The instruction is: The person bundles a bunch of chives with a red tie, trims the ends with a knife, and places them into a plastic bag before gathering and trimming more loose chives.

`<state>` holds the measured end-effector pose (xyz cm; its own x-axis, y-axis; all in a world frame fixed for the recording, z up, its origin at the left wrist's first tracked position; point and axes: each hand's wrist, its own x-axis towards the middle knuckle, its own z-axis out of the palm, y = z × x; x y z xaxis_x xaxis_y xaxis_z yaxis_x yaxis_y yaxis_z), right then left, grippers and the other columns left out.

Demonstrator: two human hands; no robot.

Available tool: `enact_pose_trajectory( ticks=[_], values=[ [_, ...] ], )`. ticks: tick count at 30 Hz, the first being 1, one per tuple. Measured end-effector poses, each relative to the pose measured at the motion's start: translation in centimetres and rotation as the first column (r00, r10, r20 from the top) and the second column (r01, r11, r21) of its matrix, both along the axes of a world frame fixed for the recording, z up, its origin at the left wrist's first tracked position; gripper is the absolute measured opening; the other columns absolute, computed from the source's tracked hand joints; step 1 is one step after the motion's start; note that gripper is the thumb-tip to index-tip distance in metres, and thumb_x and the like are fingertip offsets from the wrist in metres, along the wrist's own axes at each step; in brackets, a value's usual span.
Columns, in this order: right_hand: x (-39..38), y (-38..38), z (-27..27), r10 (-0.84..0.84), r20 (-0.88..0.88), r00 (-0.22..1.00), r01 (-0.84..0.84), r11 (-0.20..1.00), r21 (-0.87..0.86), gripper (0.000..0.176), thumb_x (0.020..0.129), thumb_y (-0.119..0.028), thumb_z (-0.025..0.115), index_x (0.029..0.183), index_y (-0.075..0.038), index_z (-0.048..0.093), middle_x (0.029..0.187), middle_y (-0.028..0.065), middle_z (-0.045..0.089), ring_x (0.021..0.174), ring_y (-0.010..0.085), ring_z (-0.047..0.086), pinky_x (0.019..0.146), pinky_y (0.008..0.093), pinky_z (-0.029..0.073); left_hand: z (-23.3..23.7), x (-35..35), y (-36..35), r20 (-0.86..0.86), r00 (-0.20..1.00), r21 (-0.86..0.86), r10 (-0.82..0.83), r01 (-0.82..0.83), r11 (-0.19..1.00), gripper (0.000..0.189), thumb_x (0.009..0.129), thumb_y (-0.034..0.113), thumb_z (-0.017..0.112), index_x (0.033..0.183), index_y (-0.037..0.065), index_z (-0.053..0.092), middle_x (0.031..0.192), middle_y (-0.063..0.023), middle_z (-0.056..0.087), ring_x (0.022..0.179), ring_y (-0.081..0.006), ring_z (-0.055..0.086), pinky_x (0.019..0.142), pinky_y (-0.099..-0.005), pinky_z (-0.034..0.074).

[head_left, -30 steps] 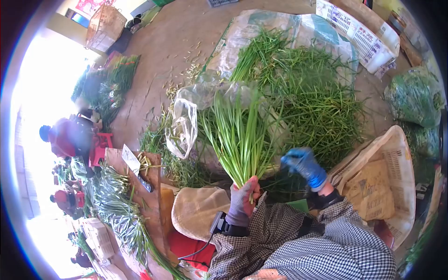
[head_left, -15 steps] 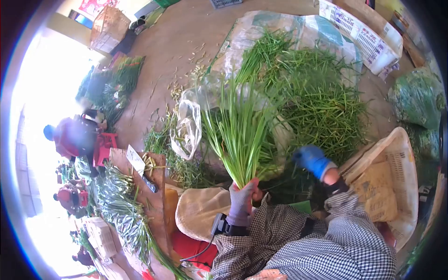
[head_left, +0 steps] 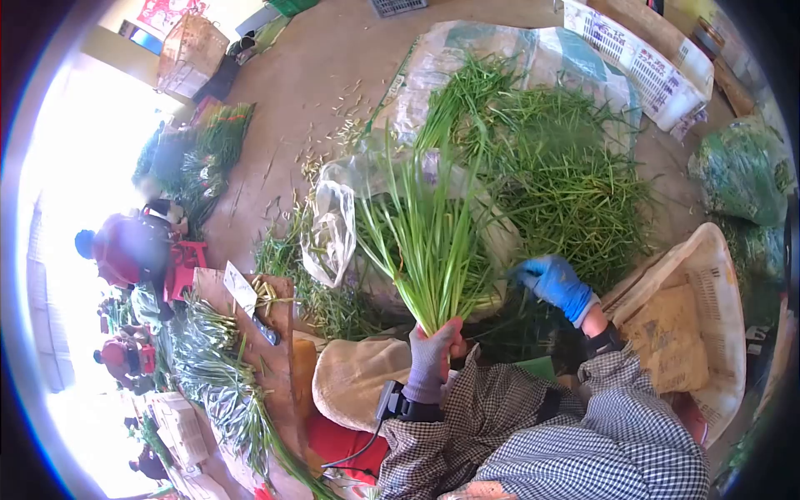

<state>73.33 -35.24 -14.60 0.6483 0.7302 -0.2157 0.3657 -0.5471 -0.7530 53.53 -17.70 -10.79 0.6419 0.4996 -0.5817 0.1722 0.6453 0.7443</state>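
My left hand (head_left: 431, 358), in a greyish-purple glove, is closed round the lower end of a bunch of garlic chives (head_left: 432, 262). The long, flat leaves fan upward and away from me. To the right of the bunch, apart from its stems, is my right hand (head_left: 552, 287) in a blue glove. Its fingers are curled together and point left; whatever may be between them is too small to make out. Behind the bunch, a clear plastic bag (head_left: 332, 242) lies open with greens in it. A large loose pile of greens (head_left: 575, 187) spreads beyond my right hand.
On the left, a wooden board (head_left: 279, 346) carries a knife (head_left: 252, 304), cut stem ends and more greens (head_left: 212, 354). At right stands a white basket (head_left: 725, 333) with a cardboard piece. A woven sheet (head_left: 467, 42) lies under the pile. Other people (head_left: 129, 250) sit far left.
My right hand has moved slightly left, nearer the bunch, and its fingers show more sharply. The bunch in my left hand has shifted a little, its leaves spread somewhat differently.
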Motion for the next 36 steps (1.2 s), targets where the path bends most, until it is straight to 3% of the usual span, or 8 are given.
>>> enact_pose_trajectory(
  ticks=[1,3,7,8,9,22,27,36],
  values=[
    [0.0,0.1,1.9,-0.001,0.005,1.0,0.001,1.0,-0.005,0.022,0.09,-0.021,0.062,0.099,-0.003,0.07,0.088,0.0092,0.072,0.062,0.0173,0.065,0.055,0.0292,0.052,0.1,0.4,0.2,0.001,1.0,-0.012,-0.02,0.02,1.0,0.018,0.081,0.006,0.072,0.093,0.003,0.059,0.068,-0.0017,0.057,0.047,-0.0082,0.049,0.039,-0.0219,0.039],
    [-1.1,2.3,5.1,0.136,-0.535,0.834,0.131,0.893,0.431,0.02,0.088,-0.014,0.062,0.106,-0.01,0.071,0.089,0.0135,0.071,0.068,0.016,0.068,0.057,0.0287,0.054,0.8,0.5,0.0,-0.019,1.0,-0.023,-0.008,0.007,1.0,0.019,0.081,0.007,0.073,0.093,0.003,0.059,0.069,-0.0022,0.058,0.049,-0.0084,0.049,0.039,-0.0217,0.038],
    [-4.2,5.1,1.8,0.326,-0.625,0.71,-0.032,0.901,0.433,0.024,0.087,-0.015,0.062,0.11,-0.014,0.069,0.092,0.0149,0.07,0.073,0.0222,0.069,0.064,0.0319,0.054,0.5,-0.4,0.0,0.051,0.997,-0.054,-0.058,0.061,0.997,0.025,0.08,0.01,0.074,0.099,0.002,0.06,0.072,-0.0015,0.058,0.054,-0.0082,0.05,0.043,-0.0205,0.038],
    [-4.3,4.7,-1.9,0.184,-0.181,0.966,-0.15,0.971,0.186,0.022,0.085,-0.019,0.063,0.105,-0.012,0.07,0.09,0.016,0.07,0.071,0.0283,0.067,0.065,0.0362,0.054,0.4,-0.7,0.0,0.107,0.991,-0.035,-0.087,0.091,0.995,0.03,0.079,0.013,0.076,0.102,0.002,0.06,0.075,-0.0007,0.059,0.057,-0.0081,0.051,0.044,-0.0191,0.037],
    [-4.1,4.1,-4.0,0.138,0.347,0.928,-0.114,0.989,-0.09,0.022,0.084,-0.023,0.064,0.1,-0.01,0.071,0.088,0.0172,0.069,0.068,0.0345,0.066,0.066,0.0404,0.054,0.4,-0.8,0.1,0.106,0.991,-0.033,-0.079,0.083,0.996,0.03,0.079,0.013,0.076,0.102,0.002,0.06,0.075,-0.0007,0.059,0.057,-0.0081,0.051,0.044,-0.0191,0.037],
    [-5.6,4.1,3.2,-0.042,-0.382,0.923,0.22,0.873,0.436,0.016,0.08,-0.009,0.072,0.093,0.001,0.069,0.082,0.0104,0.07,0.074,0.0168,0.067,0.069,0.0289,0.052,0.5,-0.4,0.1,0.044,0.999,-0.182,0.003,0.005,0.983,0.023,0.086,0.018,0.068,0.101,0.004,0.058,0.069,-0.0023,0.057,0.055,-0.0109,0.054,0.043,-0.0216,0.042],
    [-7.1,7.0,3.3,0.109,-0.236,0.966,0.059,0.792,0.607,0.019,0.08,-0.01,0.073,0.096,-0.001,0.068,0.08,0.0102,0.068,0.073,0.0186,0.067,0.067,0.0296,0.052,0.3,-0.2,-0.1,0.029,0.997,-0.27,0.071,-0.06,0.961,0.02,0.089,0.021,0.065,0.1,0.006,0.057,0.063,-0.0012,0.054,0.048,-0.0116,0.052,0.042,-0.0228,0.042],
    [-0.3,5.1,-0.3,-0.012,0.217,0.976,-0.001,0.998,0.06,0.019,0.072,-0.021,0.068,0.084,-0.007,0.065,0.076,0.0154,0.065,0.073,0.0363,0.065,0.065,0.0428,0.051,0.7,-0.5,-1.0,-0.089,0.992,0.013,-0.091,0.092,0.996,0.02,0.084,0.017,0.072,0.093,0.005,0.06,0.064,0.0008,0.056,0.046,-0.007,0.047,0.039,-0.0213,0.034]
  ],
)
